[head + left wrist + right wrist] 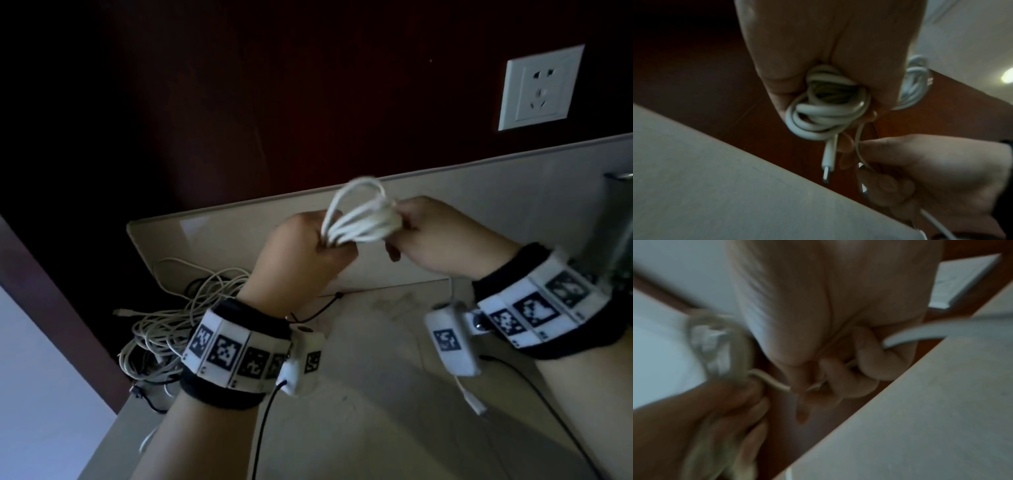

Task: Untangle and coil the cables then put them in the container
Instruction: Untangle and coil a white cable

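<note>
Both hands [301, 250] [442, 236] grip a white cable coil [359, 219] above the beige table [376, 394].

White square plastic wall socket [541, 88] mounted on dark red-brown wood-grain wall panel [308, 85], above rear edge of bench. Pale beige smooth-topped bench [376, 394] meets wall panel along straight edge. Dark upright cylindrical object [618, 219] at right frame edge, on bench; blurred, type indeterminate. Pale surface [41, 377] at lower left, beyond bench edge.
</note>
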{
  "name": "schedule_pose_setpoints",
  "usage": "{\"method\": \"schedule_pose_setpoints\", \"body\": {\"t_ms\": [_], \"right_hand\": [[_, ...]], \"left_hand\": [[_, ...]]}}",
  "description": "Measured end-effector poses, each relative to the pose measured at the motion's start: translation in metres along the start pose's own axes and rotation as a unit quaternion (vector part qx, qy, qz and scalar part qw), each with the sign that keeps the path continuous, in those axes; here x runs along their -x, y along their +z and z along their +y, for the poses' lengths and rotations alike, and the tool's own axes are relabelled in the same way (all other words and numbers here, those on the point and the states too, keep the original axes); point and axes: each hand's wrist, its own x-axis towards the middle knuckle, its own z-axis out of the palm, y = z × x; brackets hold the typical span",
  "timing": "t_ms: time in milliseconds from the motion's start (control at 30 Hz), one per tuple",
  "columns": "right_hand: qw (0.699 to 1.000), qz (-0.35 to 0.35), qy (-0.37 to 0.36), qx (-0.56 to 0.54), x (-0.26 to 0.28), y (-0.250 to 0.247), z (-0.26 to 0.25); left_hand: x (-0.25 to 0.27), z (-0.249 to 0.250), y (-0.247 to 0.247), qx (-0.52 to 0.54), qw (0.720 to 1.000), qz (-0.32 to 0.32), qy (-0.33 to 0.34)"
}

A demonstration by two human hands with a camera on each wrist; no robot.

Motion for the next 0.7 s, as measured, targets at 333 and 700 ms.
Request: {"method": "schedule_pose_setpoints", "body": {"t_ms": [333, 700], "right_hand": [[0.957, -0.035, -0.145, 0.248, 0.016, 0.038, -0.042], [0.996, 0.048, -0.067, 0.036, 0.004, 0.004, -0.017]], "left_hand": [[0.003, -0.015, 0.005, -0.388, 0.911, -0.011, -0.141], [0.001, -0.005, 0.002, -0.278, 0.929, -0.242, 0.014]]}}
